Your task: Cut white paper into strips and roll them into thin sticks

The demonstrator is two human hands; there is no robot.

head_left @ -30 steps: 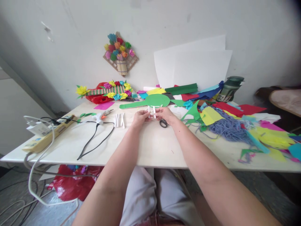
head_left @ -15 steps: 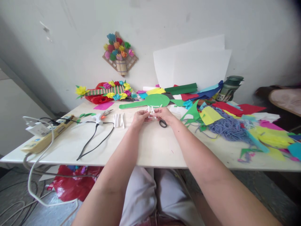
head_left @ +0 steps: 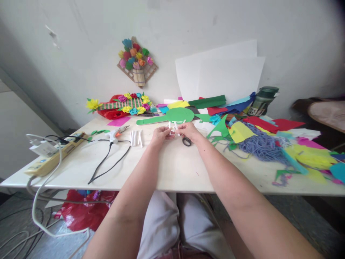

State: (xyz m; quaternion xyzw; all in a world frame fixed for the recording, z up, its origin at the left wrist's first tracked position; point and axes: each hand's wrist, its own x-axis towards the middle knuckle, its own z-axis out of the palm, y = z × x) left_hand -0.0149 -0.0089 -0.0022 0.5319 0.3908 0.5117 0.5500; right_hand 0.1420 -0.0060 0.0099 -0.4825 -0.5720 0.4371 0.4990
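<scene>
My left hand (head_left: 161, 134) pinches a short white stick (head_left: 170, 126) that stands nearly upright at its fingertips. Close beside it, my right hand (head_left: 189, 131) has closed fingertips on another small white stick (head_left: 175, 126). Whether the two pieces touch is too small to tell. The black handle of a pair of scissors (head_left: 187, 141) shows just below my right hand; the blades are hidden. Several similar white sticks (head_left: 135, 138) lie side by side to the left of my left hand. A green paper shape with a round middle (head_left: 180, 114) lies behind both hands.
Left stands a white glue gun (head_left: 112, 136) with its black cord, beside a power strip (head_left: 44, 163) with plugs. A flower-decorated piece (head_left: 121, 104) lies behind. To the right are purple yarn (head_left: 262, 145), coloured paper scraps (head_left: 312, 154) and a dark green bottle (head_left: 262, 101).
The white piece in my right hand has shifted and tilted slightly at the fingertips. My left hand has hardly moved.
</scene>
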